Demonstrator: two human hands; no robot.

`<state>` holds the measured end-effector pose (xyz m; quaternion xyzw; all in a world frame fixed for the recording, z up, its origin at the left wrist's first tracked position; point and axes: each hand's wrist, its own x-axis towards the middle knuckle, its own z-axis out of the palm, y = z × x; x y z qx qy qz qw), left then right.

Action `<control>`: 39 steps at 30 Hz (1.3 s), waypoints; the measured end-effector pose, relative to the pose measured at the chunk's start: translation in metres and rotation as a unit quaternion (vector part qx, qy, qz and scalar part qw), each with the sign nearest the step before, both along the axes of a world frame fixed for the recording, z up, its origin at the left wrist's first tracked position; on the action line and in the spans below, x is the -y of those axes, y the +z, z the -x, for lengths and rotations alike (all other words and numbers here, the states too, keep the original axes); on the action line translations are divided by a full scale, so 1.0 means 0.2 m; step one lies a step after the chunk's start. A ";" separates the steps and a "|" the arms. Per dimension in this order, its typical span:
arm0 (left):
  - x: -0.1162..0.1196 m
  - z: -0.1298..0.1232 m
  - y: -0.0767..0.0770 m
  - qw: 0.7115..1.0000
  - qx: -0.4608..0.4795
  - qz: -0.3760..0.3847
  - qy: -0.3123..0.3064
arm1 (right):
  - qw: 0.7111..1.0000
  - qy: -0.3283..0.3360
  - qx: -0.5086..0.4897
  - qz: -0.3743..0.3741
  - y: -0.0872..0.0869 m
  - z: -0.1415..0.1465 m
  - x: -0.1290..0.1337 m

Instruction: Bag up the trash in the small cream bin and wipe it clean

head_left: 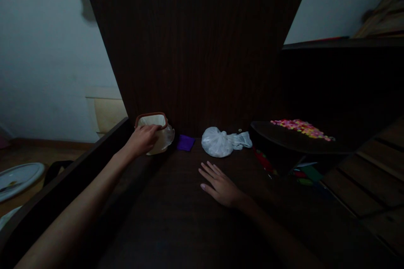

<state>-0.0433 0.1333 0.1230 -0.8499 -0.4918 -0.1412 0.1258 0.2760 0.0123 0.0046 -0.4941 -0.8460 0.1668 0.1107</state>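
Note:
My left hand (143, 139) is closed on the front rim of a small bin (162, 139) with a brown rim and a pale plastic liner, at the back left of the dark desk. With its fingers spread, my right hand (222, 187) is over the desk surface and holds nothing. Just beyond its fingertips lies a knotted white plastic bag (217, 142), with a crumpled pale wrapper (242, 140) touching its right side. A flat purple packet (185, 143) sits between the bin and the bag.
A dark corner shelf (268, 134) at the right bears many small colourful pieces (301, 128), with green and red items beneath. A raised dark edge (78, 168) borders the left side. An upright dark panel (195, 50) stands behind.

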 end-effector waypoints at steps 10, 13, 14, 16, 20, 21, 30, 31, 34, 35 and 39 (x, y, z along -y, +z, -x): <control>0.09 -0.02 0.04 0.999 -0.036 -0.018 0.013 | 0.999 0.004 -0.028 0.026 0.04 0.00 0.01; 0.17 -0.05 0.07 0.999 -0.011 -0.027 -0.020 | 0.997 -0.007 -0.071 0.043 0.06 -0.01 0.01; 0.21 -0.06 0.07 0.999 -0.006 -0.025 -0.034 | 0.994 -0.015 -0.093 0.048 0.07 -0.01 0.01; 0.27 -0.09 0.08 0.998 0.006 -0.020 -0.060 | 0.988 -0.036 -0.143 0.048 0.09 -0.02 0.01; 0.41 -0.16 0.09 0.989 0.014 0.011 -0.148 | 0.959 -0.043 -0.279 0.015 0.17 -0.03 0.01; 0.44 -0.18 0.09 0.985 0.012 0.023 -0.173 | 0.948 -0.032 -0.316 0.008 0.20 -0.03 0.01; 0.61 -0.40 0.10 0.964 -0.011 0.125 -0.234 | 0.918 0.014 -0.397 -0.018 0.27 0.00 -0.07; 0.62 -0.41 0.10 0.963 -0.013 0.127 -0.238 | 0.916 0.014 -0.401 -0.010 0.26 0.00 -0.08; 0.63 -0.45 0.10 0.960 -0.024 0.130 -0.247 | 0.902 0.030 -0.429 0.018 0.25 0.04 -0.09; 0.63 -0.46 0.09 0.959 -0.027 0.133 -0.248 | 0.895 0.038 -0.445 0.024 0.25 0.05 -0.09; 0.63 -0.48 0.08 0.957 -0.025 0.145 -0.250 | 0.871 0.032 -0.490 0.019 0.25 0.08 -0.09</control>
